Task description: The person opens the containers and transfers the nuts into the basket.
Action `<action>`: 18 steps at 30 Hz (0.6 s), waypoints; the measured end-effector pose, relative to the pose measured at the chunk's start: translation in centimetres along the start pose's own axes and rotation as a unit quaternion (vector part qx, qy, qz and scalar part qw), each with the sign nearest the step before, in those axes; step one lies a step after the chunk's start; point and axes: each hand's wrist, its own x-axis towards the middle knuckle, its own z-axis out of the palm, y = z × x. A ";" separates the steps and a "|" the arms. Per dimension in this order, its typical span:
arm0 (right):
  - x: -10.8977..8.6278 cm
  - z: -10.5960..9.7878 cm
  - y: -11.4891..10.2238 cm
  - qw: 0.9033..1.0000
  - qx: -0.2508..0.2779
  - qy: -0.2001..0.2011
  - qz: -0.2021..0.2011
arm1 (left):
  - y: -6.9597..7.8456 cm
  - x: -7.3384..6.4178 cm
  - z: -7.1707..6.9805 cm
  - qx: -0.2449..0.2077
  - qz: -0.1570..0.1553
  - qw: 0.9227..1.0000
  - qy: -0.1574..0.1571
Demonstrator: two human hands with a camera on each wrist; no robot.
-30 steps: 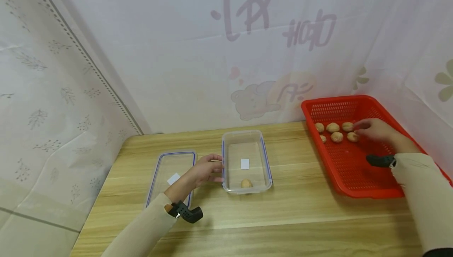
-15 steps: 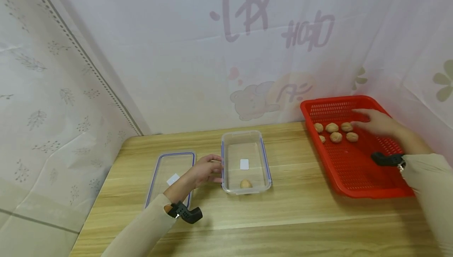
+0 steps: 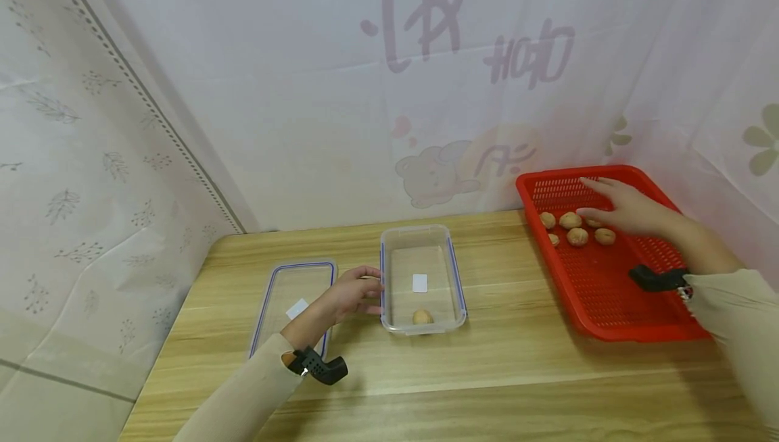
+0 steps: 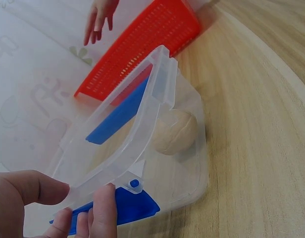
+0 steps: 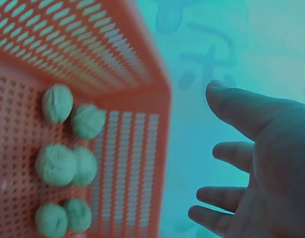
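My left hand (image 3: 354,293) is at the left side of a clear plastic food container (image 3: 398,327) with blue clips. In the left wrist view its thumb and bent fingers pinch the rim beside a blue clip (image 4: 135,207). One walnut (image 3: 422,317) lies inside the container at its near end. My right hand (image 3: 629,209), holding nothing, hovers over the red plastic basket (image 3: 562,286) with fingers spread. Several walnuts (image 3: 577,236) lie in the basket's left far part, one partly hidden under that hand. The right wrist view shows them grouped by the basket wall (image 5: 135,168).
A clear lid (image 3: 282,280) with a blue seal lies left of the container, partly under the left forearm. All stand on a wooden table (image 3: 487,374). A printed white curtain (image 3: 316,124) hangs behind, and the basket is close to the curtain's right side.
My right hand has lifted off the walnuts, first drawing back to the right, then moving left above them with its fingers spread. The left hand and container stay in place.
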 end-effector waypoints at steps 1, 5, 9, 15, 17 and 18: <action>0.0 0.0 -0.5 1.000 -0.001 -0.001 0.000 | 0.0 0.0 0.0 0.001 0.002 1.000 -0.001; 0.3 0.0 -2.6 1.000 -0.014 -0.005 -0.004 | 0.0 0.0 0.0 -0.001 0.002 1.000 -0.001; 0.5 0.2 -4.5 1.000 -0.019 -0.011 -0.021 | -0.1 0.1 0.0 -0.005 0.000 1.000 -0.001; 1.3 0.8 -6.9 0.999 -0.011 -0.020 -0.042 | -0.2 0.2 0.0 -0.009 0.001 1.000 -0.001; 1.6 1.0 -7.7 0.998 -0.010 -0.022 -0.052 | -0.2 0.2 -0.1 -0.011 0.000 1.000 0.000; 1.7 1.2 -8.1 0.998 -0.008 -0.024 -0.056 | -0.2 0.2 -0.1 -0.010 0.000 1.000 0.000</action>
